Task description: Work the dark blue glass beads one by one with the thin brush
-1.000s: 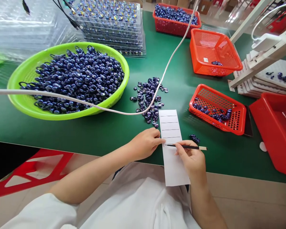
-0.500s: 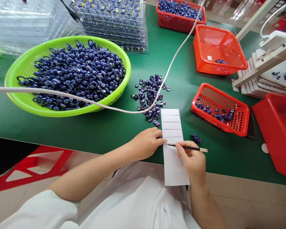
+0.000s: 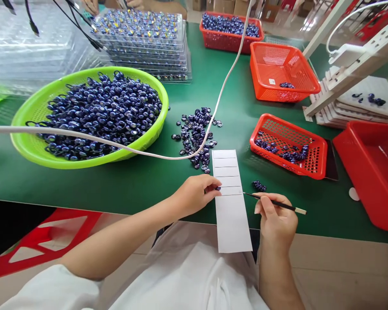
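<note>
A long white paper strip (image 3: 230, 202) with several ruled lines lies on the green table and hangs over its near edge. My left hand (image 3: 195, 193) rests at the strip's left edge, fingers curled, pinching a small dark blue bead. My right hand (image 3: 274, 219) sits just right of the strip and grips a thin dark pencil (image 3: 274, 203), its tip pointing left toward the paper. A loose pile of dark blue beads (image 3: 197, 135) lies just beyond the strip. A small bead cluster (image 3: 259, 186) sits right of it.
A green basket (image 3: 29, 146) full of blue beads stands at left, with a white cable (image 3: 168, 156) across it. Red baskets (image 3: 313, 161) (image 3: 284, 71) (image 3: 229, 38) hold beads at right and back; a large red bin (image 3: 371, 172) is far right. Clear bead trays (image 3: 148, 38) are stacked behind.
My right hand has pulled the pencil rightward off the paper strip. My left hand stays at the strip's left edge. The view has shifted slightly.
</note>
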A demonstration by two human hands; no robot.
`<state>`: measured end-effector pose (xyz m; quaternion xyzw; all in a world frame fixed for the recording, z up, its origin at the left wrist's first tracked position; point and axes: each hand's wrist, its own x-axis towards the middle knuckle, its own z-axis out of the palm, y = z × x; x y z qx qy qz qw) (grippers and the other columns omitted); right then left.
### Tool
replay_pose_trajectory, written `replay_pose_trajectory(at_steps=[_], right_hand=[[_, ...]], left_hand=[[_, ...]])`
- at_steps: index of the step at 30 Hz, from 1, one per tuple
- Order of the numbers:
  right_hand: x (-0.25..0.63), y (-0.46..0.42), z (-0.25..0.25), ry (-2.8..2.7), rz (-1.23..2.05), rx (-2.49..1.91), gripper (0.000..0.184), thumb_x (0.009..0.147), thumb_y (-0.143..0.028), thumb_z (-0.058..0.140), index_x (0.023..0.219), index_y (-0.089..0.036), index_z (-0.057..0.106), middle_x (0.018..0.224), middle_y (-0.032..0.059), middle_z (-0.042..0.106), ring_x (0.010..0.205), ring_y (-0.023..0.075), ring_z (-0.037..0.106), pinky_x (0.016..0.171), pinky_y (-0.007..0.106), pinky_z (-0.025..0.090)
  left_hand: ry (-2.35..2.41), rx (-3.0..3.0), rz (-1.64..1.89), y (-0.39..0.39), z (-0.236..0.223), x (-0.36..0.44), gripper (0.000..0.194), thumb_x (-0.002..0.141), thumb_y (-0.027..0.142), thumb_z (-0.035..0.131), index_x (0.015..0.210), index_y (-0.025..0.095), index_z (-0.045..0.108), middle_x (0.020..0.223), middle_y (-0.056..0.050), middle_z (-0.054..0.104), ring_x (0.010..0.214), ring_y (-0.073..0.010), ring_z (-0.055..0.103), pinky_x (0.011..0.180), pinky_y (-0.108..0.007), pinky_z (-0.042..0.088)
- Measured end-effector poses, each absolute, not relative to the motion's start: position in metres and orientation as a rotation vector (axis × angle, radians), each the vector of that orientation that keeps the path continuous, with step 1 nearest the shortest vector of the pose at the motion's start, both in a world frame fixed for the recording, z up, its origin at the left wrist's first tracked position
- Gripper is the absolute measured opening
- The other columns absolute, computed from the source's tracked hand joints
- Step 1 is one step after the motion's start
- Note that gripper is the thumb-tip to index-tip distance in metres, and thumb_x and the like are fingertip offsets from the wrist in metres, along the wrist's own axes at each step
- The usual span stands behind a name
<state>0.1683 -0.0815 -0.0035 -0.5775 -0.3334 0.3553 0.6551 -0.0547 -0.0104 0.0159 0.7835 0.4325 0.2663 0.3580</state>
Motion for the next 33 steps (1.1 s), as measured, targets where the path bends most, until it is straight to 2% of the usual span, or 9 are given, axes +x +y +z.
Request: replay_pose_trajectory(at_steps=[6,13,20,28,30,33], right_hand=[[0.174,-0.076,-0.002,-0.636,0.674,-1.234,0.014,0.081,-0.025,0.077,0.082,-0.017,0.065,0.08,0.0042,0.073,0.048,0.01,0.057,0.048,0.024,0.044],[0.175,-0.078,-0.005,-0.648,0.659,-1.207,0.013,0.082,-0.026,0.076,0.083,-0.018,0.065,0.082,0.0045,0.074,0.048,0.0099,0.056,0.049,0.026,0.046],[0.172,-0.079,-0.006,-0.671,0.646,-1.237,0.014,0.082,-0.026,0.075,0.083,-0.018,0.064,0.083,0.0042,0.074,0.048,0.0102,0.056,0.048,0.027,0.047],[0.179,-0.081,-0.006,-0.705,0.744,-1.162,0.013,0.083,-0.027,0.075,0.083,-0.02,0.063,0.083,0.003,0.074,0.049,0.0111,0.059,0.048,0.027,0.048],[0.181,-0.081,-0.005,-0.739,0.79,-1.133,0.017,0.082,-0.032,0.075,0.083,-0.022,0.062,0.081,0.0016,0.073,0.055,0.0141,0.063,0.053,0.03,0.054],[0.18,-0.082,-0.002,-0.795,0.868,-1.059,0.02,0.082,-0.039,0.076,0.084,-0.024,0.061,0.08,-0.0007,0.071,0.063,0.0172,0.068,0.073,0.046,0.061]], left_hand=[[0.98,1.919,0.685,0.007,0.031,-0.019,0.004,0.08,0.016,0.072,0.082,0.016,0.069,0.08,-0.001,0.07,0.071,-0.0126,0.064,0.068,-0.023,0.05],[0.937,1.612,0.61,0.005,0.014,0.001,0.013,0.085,0.027,0.066,0.086,0.014,0.068,0.077,-0.003,0.071,0.067,-0.0122,0.062,0.063,-0.022,0.05],[0.901,1.445,0.635,0.005,0.001,-0.001,0.02,0.08,0.019,0.068,0.098,0.013,0.071,0.088,-0.005,0.073,0.078,-0.0132,0.067,0.076,-0.024,0.055],[0.759,1.39,0.68,0.008,0.004,-0.002,0.01,0.077,0.02,0.072,0.084,0.013,0.072,0.088,-0.006,0.069,0.081,-0.0144,0.066,0.076,-0.026,0.057],[0.76,1.36,0.662,0.007,0.005,-0.002,0.013,0.078,0.024,0.074,0.085,0.013,0.072,0.088,-0.006,0.07,0.081,-0.0148,0.067,0.077,-0.027,0.056],[0.758,1.331,0.585,0.004,0.006,-0.002,0.019,0.079,0.03,0.075,0.089,0.014,0.071,0.086,-0.006,0.072,0.081,-0.015,0.068,0.078,-0.027,0.056]])
